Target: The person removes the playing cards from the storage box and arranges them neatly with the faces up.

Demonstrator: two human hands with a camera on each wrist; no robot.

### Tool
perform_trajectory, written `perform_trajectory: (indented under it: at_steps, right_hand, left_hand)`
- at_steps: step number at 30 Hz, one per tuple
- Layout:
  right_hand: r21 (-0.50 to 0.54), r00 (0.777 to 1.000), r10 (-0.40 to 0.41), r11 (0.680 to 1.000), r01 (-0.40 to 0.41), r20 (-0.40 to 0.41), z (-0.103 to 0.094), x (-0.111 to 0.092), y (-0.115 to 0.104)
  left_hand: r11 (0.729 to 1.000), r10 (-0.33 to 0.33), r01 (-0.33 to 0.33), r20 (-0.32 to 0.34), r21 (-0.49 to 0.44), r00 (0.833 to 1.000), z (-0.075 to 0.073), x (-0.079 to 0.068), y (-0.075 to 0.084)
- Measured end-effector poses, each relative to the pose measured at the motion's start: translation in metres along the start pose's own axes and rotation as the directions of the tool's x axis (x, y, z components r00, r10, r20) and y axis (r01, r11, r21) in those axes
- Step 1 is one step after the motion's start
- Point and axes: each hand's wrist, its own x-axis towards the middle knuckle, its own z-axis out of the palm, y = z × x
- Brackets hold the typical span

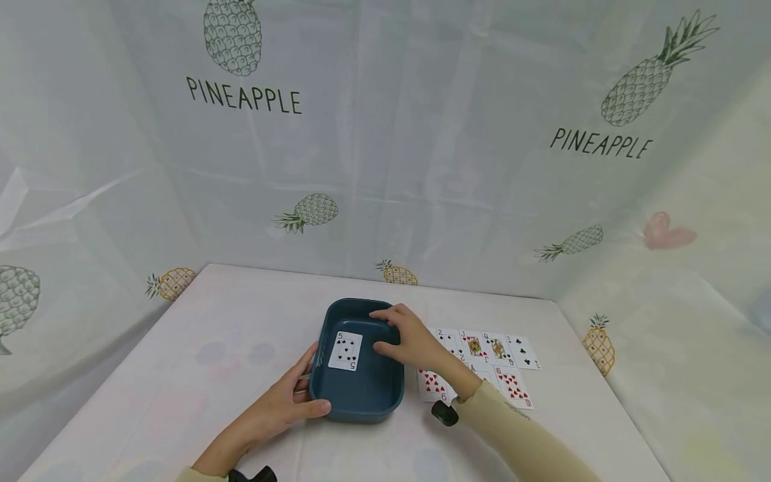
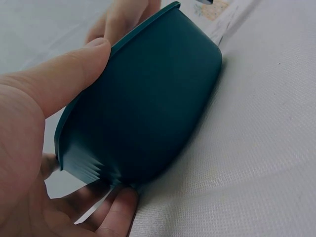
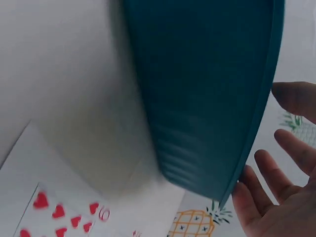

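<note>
A dark blue-green rectangular bin stands on the table, its open side up. A five of spades lies face up inside it. My left hand grips the bin at its near left corner, with the thumb over the rim and the fingers along the outer wall; the left wrist view shows this grip closely. Over the bin's right rim reaches my right hand, its fingers spread and loosely bent, with no card seen in it. In the right wrist view its fingertips are close to the rim; contact is unclear.
Right of the bin, playing cards lie face up in two rows, among them a jack, a queen and a ten of hearts. My right forearm covers part of the lower row. A pineapple-print curtain hangs behind the white-covered table.
</note>
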Motion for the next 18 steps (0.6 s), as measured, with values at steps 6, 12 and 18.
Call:
perform_trajectory:
  at_steps: [6, 12, 18]
  right_hand:
    - [-0.03, 0.999, 0.032, 0.999, -0.031, 0.035, 0.014, 0.012, -0.007]
    - [-0.047, 0.997, 0.033, 0.998, -0.03, 0.065, 0.027, 0.02, -0.009]
    - [-0.147, 0.998, 0.026, 0.989, -0.017, 0.057, 0.04, 0.029, -0.007]
  left_hand:
    - [1.0, 0.014, -0.014, 0.024, -0.023, 1.0, 0.0, 0.0, -0.001]
    - [0.999, 0.023, -0.021, 0.044, -0.047, 0.999, 0.0, 0.001, -0.001]
    - [1.0, 0.018, -0.017, 0.027, -0.024, 0.999, 0.0, 0.001, 0.001]
